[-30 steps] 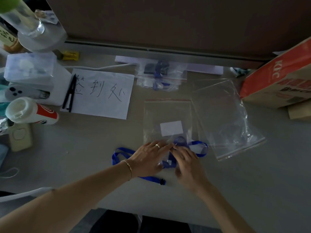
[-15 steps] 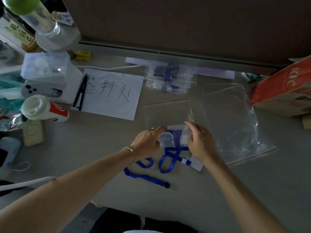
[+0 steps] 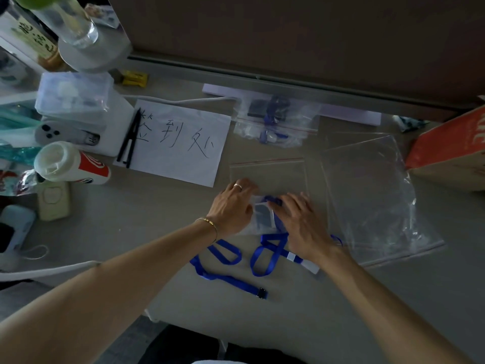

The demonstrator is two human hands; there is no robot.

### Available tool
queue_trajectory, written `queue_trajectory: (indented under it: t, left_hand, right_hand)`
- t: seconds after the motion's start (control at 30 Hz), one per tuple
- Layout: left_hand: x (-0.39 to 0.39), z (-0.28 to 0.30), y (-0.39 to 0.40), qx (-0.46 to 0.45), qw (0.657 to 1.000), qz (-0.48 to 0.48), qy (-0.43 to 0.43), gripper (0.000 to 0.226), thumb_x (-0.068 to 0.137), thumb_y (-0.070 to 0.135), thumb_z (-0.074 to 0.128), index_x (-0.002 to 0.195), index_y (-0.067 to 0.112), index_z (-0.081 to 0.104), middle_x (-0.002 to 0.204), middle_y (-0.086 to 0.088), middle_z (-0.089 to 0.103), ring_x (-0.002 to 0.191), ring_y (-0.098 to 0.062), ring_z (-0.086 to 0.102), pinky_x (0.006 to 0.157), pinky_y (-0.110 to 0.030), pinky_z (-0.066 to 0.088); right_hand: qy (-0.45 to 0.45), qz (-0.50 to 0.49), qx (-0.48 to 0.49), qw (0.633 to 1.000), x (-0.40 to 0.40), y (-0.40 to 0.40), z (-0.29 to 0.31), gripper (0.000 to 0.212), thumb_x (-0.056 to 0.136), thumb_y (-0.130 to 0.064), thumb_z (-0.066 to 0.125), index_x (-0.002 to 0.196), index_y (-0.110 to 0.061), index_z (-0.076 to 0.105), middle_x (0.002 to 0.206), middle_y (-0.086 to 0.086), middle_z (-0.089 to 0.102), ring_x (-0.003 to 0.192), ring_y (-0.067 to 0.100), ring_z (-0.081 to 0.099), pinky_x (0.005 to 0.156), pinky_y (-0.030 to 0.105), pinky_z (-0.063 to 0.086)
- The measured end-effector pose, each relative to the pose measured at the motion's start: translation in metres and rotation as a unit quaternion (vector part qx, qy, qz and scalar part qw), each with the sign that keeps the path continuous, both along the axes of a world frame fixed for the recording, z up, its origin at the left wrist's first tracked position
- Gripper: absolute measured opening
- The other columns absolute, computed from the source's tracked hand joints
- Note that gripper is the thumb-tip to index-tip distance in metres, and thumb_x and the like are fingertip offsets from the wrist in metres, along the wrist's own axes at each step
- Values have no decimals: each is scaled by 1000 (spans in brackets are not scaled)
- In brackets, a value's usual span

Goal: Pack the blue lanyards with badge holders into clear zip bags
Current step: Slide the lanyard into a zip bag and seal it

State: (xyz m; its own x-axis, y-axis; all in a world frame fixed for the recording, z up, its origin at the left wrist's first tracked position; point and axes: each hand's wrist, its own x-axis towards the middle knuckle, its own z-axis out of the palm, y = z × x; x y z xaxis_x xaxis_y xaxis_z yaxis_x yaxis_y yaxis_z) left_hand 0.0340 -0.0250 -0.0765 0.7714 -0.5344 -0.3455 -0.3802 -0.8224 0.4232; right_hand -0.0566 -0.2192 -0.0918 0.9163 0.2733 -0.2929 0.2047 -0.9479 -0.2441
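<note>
The badge holder [image 3: 263, 215] sat at the near edge of the small clear zip bag [image 3: 270, 174], pinched between both hands: left hand [image 3: 232, 206] and right hand [image 3: 301, 222] closed on it from either side. A second ago they were gathering ribbon nearer the desk edge; now they'd moved up to the bag. Most of the blue lanyard [image 3: 228, 274] trailed loose on the desk [image 3: 131, 232], so packing had only begun. A filled bag [image 3: 275, 122] lay beyond.

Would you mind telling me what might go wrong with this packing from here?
1. Most of the blue lanyard trails loose near the desk edge; its clip could snag or slip off.
2. Both hands, left and right, crowd the badge holder, so the small zip bag lies unheld and may slide away.
</note>
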Motion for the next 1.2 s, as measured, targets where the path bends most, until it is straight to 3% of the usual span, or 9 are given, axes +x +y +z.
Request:
queue_trajectory:
  t: [0.17,0.3,0.4,0.5,0.6,0.7,0.77,0.97,1.2]
  left_hand:
    - [9,6,-5,-28,999,25,36,28,99,24,41,122,25,57,128,3,54,112,-19,54,91,-38,51]
    - [20,16,-4,-40,995,28,89,29,104,26,35,115,22,61,113,4,60,92,-16,58,77,-30,48]
    - [32,21,-4,-45,992,69,100,31,105,23,35,112,18,64,97,1,63,72,-12,55,60,-28,41]
    - [44,24,-5,-61,991,99,62,29,103,19,37,98,12,64,88,-3,63,76,-21,57,63,-36,44]
    - [55,20,-5,-48,993,109,26,27,99,17,36,83,19,57,88,-2,58,82,-23,53,66,-35,43]
    - [64,13,-9,22,994,105,7,23,95,17,37,80,18,54,99,-6,58,94,-27,53,71,-38,48]
    - [69,8,-12,66,994,91,-9,18,92,15,42,92,13,60,106,-8,56,100,-30,52,70,-37,46]
    - [67,-2,-24,99,994,42,-15,42,92,44,60,130,25,54,122,-6,55,112,-28,53,91,-39,44]
    - [61,-4,-32,117,984,119,62,32,84,42,69,105,18,66,112,-9,54,105,-29,56,77,-33,46]
  right_hand:
    - [-13,-16,85,996,1,-6,9,67,67,-5,62,132,-13,53,128,5,61,120,24,54,106,37,43]
    - [12,-54,156,986,20,-11,30,32,84,-7,47,108,-20,64,121,-1,58,101,22,60,80,37,51]
    - [-9,-95,160,982,43,-12,30,36,95,-10,46,127,-14,63,116,4,59,94,25,62,73,39,52]
    - [-75,-135,123,980,65,-14,19,44,92,-8,57,136,-10,57,122,12,62,104,31,61,86,42,52]
    - [-129,-150,78,977,77,-16,8,48,82,-2,63,129,-10,62,126,14,56,108,35,56,92,48,49]
    - [-147,-144,70,976,71,-14,5,32,74,3,67,103,-10,72,111,11,57,96,32,56,80,47,51]
    - [-126,-143,75,979,61,-9,4,31,70,4,71,97,-12,73,106,9,58,92,31,57,77,45,52]
    - [-37,-149,79,985,39,0,6,77,71,-1,70,143,-20,51,135,12,53,120,34,52,100,45,47]
    - [17,-189,92,978,30,10,6,65,83,-8,63,145,-23,46,147,5,38,132,26,42,107,37,41]
